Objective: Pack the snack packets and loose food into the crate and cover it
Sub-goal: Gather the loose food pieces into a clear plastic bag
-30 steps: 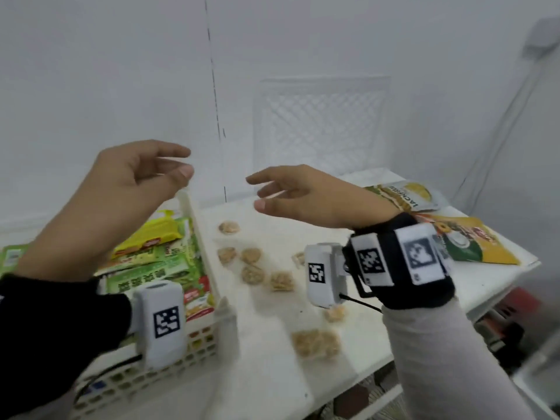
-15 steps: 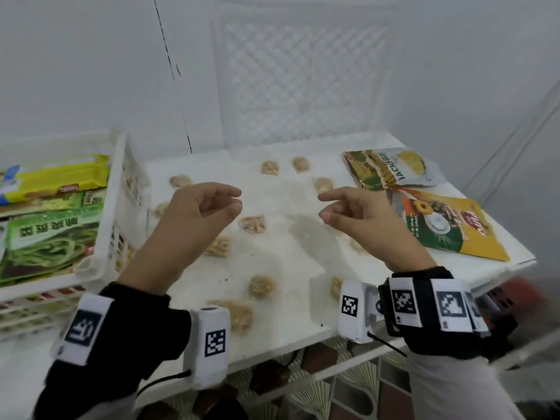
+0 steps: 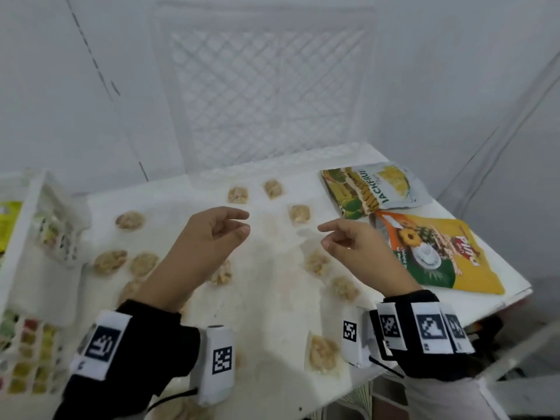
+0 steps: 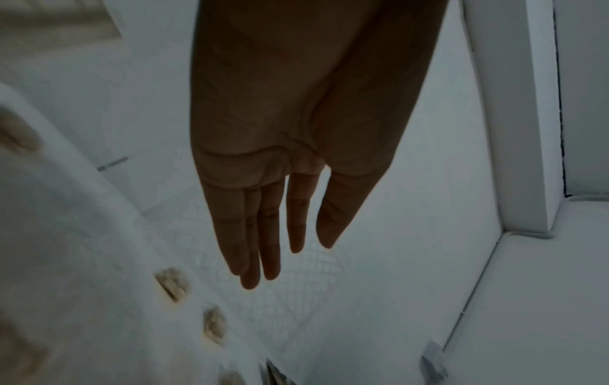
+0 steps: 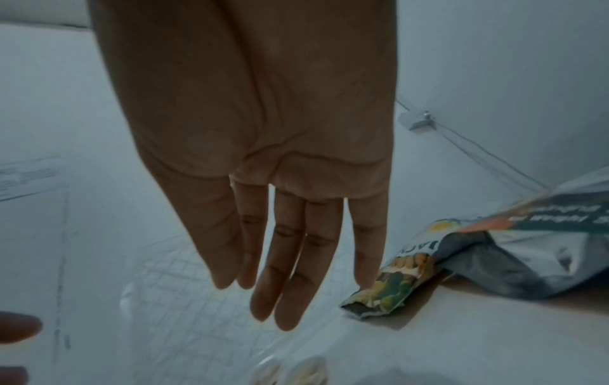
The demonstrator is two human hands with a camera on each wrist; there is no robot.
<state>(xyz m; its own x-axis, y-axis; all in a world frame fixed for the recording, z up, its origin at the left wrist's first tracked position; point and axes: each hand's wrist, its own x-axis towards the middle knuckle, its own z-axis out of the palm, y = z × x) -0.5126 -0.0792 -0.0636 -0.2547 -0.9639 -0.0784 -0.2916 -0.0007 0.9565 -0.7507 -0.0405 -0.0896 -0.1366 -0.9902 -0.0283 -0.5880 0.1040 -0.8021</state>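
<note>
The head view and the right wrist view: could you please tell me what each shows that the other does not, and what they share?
Only the head view shows the crate, the yellow pineapple packet, the left hand and most of the wrapped snack pieces. Only the right wrist view shows the right hand's palm, its fingers straight and empty. Both show the jackfruit packet and the white lattice lid.

Head view is bright and even, soft light washing the white table top (image 3: 266, 298) pale, faint shadows under the hands; wall lines bow toward the frame edges and the white lattice crate (image 3: 33, 237) left of the table smears. Both wrist views run dim and bluish, palms in shadow, everything beyond them soft
</note>
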